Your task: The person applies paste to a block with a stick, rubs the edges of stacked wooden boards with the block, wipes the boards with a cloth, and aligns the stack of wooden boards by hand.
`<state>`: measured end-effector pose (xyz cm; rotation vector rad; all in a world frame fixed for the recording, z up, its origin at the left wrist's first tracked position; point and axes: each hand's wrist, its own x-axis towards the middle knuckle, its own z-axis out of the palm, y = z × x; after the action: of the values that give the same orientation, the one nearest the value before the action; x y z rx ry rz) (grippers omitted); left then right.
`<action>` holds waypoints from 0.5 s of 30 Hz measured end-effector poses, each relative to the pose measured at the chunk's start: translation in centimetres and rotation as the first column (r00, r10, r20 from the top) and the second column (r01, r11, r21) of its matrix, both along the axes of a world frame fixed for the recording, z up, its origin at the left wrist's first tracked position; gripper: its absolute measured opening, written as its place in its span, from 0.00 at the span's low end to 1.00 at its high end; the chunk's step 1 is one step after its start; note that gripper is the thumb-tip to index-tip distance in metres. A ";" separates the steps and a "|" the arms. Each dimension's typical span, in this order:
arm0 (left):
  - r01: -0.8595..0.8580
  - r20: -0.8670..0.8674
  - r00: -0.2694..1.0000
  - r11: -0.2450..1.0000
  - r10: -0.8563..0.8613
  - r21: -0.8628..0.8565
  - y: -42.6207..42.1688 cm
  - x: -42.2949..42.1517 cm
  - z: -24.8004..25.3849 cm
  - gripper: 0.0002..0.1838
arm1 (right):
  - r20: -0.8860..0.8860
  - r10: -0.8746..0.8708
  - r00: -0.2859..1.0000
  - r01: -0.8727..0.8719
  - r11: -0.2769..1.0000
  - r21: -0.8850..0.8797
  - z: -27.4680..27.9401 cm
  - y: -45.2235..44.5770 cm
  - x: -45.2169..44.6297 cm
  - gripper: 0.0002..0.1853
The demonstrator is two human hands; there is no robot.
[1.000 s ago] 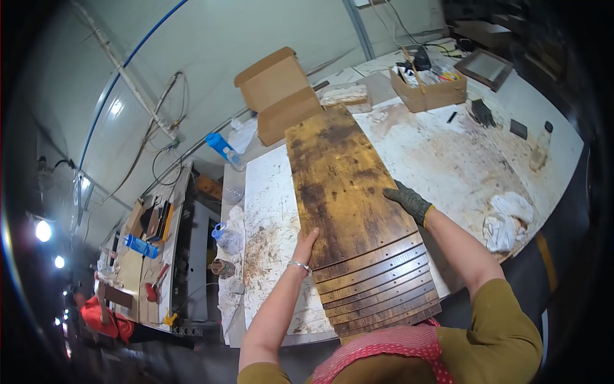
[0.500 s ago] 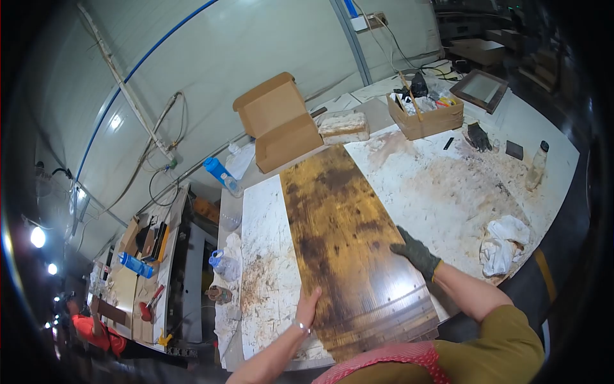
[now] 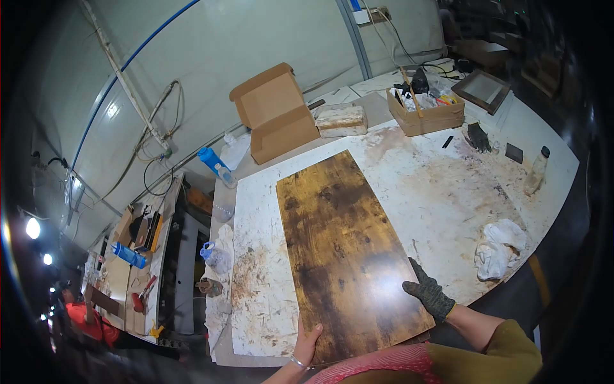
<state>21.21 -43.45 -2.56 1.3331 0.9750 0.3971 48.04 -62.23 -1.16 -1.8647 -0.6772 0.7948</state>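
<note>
A long wood-grain panel point(image 3: 348, 249), brown with dark patches and a glossy glare near its close end, lies lengthwise before me on the stained white work surface point(image 3: 259, 301). My left hand point(image 3: 307, 343), bare with a bracelet at the wrist, grips the panel's left edge near the close end, thumb on top. My right hand point(image 3: 432, 296), in a dark grey-green glove, holds the right edge, thumb over the face. The fingers under the panel are hidden. A sliver of another edge shows beneath the near right corner.
Behind the panel stand an open cardboard box point(image 3: 281, 131), a wrapped block point(image 3: 341, 120) and a carton of supplies point(image 3: 427, 118). A white rag point(image 3: 499, 249) and a bottle point(image 3: 536, 170) lie right. Plastic bottles point(image 3: 216, 256) line the left. Another person point(image 3: 91, 322) is far left.
Both hands and the panel have come closer to my body. The stepped edges of several stacked panels at the near end are now mostly out of sight.
</note>
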 end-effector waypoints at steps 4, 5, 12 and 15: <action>0.036 0.149 0.989 0.988 -0.013 -0.152 -0.4 0.1 0.7 0.40 | 0.028 0.018 0.999 -0.018 1.000 0.014 0.2 -0.3 0.0 0.45; 0.085 0.110 0.991 0.993 -0.076 -0.080 -0.2 0.0 0.5 0.41 | 0.020 0.005 1.000 -0.006 0.999 0.034 0.4 -0.2 0.1 0.44; 0.263 0.004 0.962 0.933 -0.272 0.244 11.3 1.7 0.1 0.38 | -0.634 -0.273 0.723 0.554 0.778 0.297 -1.9 -2.1 -1.3 0.30; 0.123 0.139 0.980 0.980 -0.146 0.157 20.1 5.6 0.9 0.37 | -0.588 -0.523 0.617 0.772 0.550 0.320 -3.9 -5.5 -2.7 0.28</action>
<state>26.85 -23.30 -1.62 1.4720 0.7368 0.4656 45.36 -67.71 -5.04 -1.1729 0.1403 0.3907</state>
